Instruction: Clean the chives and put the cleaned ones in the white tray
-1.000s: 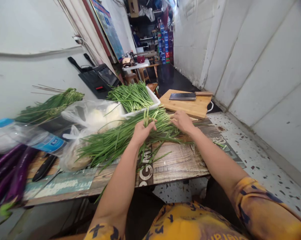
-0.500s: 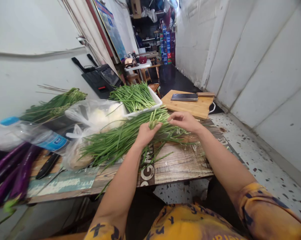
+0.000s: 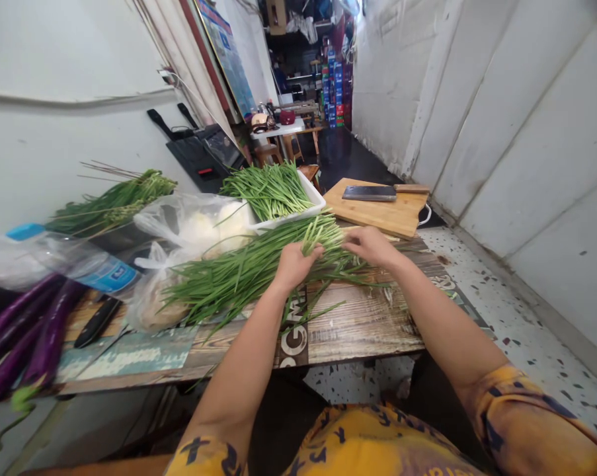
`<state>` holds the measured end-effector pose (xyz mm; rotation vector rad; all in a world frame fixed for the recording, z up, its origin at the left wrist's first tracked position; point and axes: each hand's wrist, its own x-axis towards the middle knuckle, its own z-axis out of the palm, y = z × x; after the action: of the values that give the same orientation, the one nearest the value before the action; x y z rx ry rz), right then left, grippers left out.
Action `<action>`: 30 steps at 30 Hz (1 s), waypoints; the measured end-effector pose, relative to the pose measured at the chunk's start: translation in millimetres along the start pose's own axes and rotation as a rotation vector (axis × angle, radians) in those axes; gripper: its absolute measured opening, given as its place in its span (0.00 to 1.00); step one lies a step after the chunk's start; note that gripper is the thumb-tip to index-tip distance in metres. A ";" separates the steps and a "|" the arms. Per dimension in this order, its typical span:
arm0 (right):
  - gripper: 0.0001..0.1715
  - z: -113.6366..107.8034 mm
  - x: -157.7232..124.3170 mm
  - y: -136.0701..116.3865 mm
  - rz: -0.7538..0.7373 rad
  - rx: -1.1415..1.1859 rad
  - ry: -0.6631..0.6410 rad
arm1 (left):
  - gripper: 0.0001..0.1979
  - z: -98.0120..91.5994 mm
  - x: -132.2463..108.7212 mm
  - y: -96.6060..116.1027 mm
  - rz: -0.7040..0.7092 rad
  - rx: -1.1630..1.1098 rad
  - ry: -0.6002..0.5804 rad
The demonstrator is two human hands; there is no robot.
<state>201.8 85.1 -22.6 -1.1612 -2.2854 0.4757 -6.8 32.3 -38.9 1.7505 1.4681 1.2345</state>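
Holding a small bunch of chives [image 3: 312, 237] in the curled left hand [image 3: 297, 264], pale ends pointing up past the thumb. Reaching with the right hand [image 3: 372, 246] to the pale ends just beside it, fingers bent together; cannot tell whether pinching a stalk or only brushing one. Beneath and to the left, a long loose pile of chives [image 3: 243, 270] on the wood-patterned table [image 3: 362, 330], in front of the white tray [image 3: 312, 192].

Could bruise or snap the slender stalks by squeezing too hard. Could drag others from the tangle by pulling too fast. Might also mix pale scraps [image 3: 388, 294] into the pile, from lying so near.

Narrow, ribbon-like and limp toward the tips; whiter and firmer-looking at the base. Farther right, a smooth pale wooden cutting board [image 3: 362, 215] under a broad dark cleaver [image 3: 370, 192]. Leftward, a filmy, crumpled plastic bag [image 3: 152, 304], a clear bottle [image 3: 112, 271] and long, glossy purple eggplants [image 3: 50, 330].
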 end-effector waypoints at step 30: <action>0.09 44.9 12.0 27.3 0.021 -0.362 0.075 | 0.19 -10.6 -2.4 9.2 0.148 -0.063 0.153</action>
<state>186.3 107.3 -69.2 -1.3472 -2.3564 0.0207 -12.0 26.0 -27.2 1.7833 1.3870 1.5034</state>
